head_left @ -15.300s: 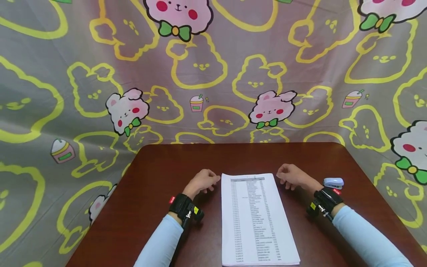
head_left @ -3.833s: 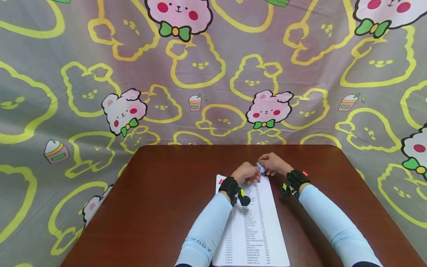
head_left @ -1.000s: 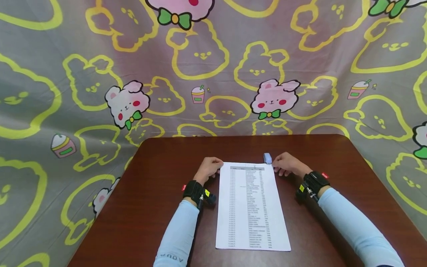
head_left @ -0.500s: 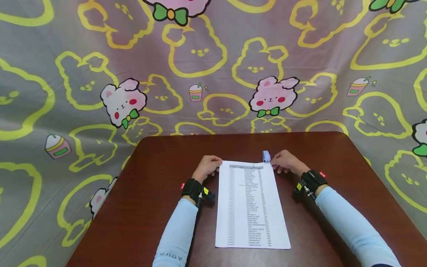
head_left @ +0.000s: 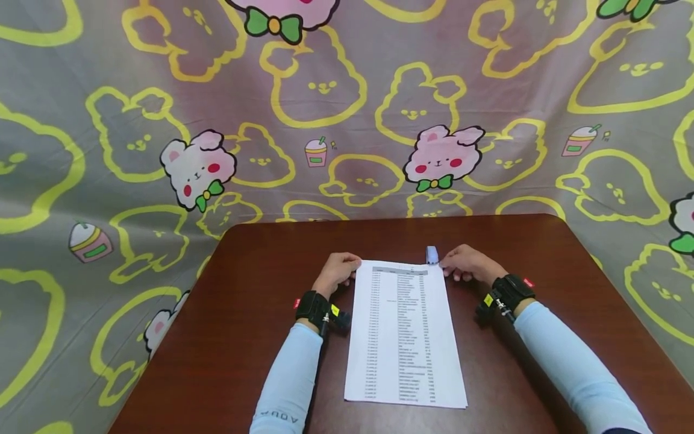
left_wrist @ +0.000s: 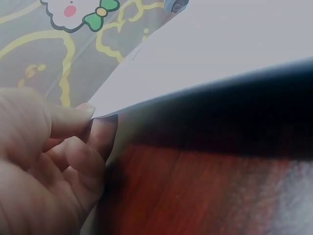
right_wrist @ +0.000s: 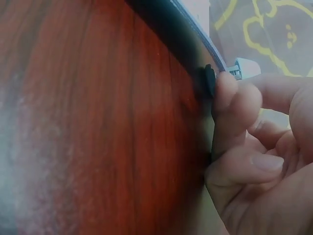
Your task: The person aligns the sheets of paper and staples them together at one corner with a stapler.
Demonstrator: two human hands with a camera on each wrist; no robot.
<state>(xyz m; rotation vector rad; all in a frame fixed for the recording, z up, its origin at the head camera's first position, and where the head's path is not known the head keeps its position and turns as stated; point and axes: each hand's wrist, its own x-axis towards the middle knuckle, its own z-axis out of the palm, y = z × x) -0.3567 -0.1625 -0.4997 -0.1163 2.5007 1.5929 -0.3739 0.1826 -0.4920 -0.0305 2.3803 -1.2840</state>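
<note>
A stack of printed paper (head_left: 403,337) lies in front of the person, its top edge lifted a little off the wood. My left hand (head_left: 337,271) pinches the stack's top left corner; in the left wrist view the thumb and a finger (left_wrist: 73,120) meet on the sheets (left_wrist: 195,58). At the top right corner, my right hand (head_left: 467,263) pinches the stack's edge (right_wrist: 198,29), seen in the right wrist view. A small light-blue stapler (head_left: 431,255) stands just behind that corner, beside the right fingertips. Its pale end (right_wrist: 247,68) shows past the fingers.
The dark red-brown table (head_left: 260,271) has rounded far corners. Behind it hangs a grey curtain (head_left: 374,138) with cartoon prints. Each wrist wears a black camera band (head_left: 313,308), and light-blue sleeves (head_left: 577,361) cover both forearms.
The stapler went from beside the right forearm to the stack's top right corner, where both hands met around it; the hands then parted to the two top corners. Lately the stack's bottom shifted slightly left.
</note>
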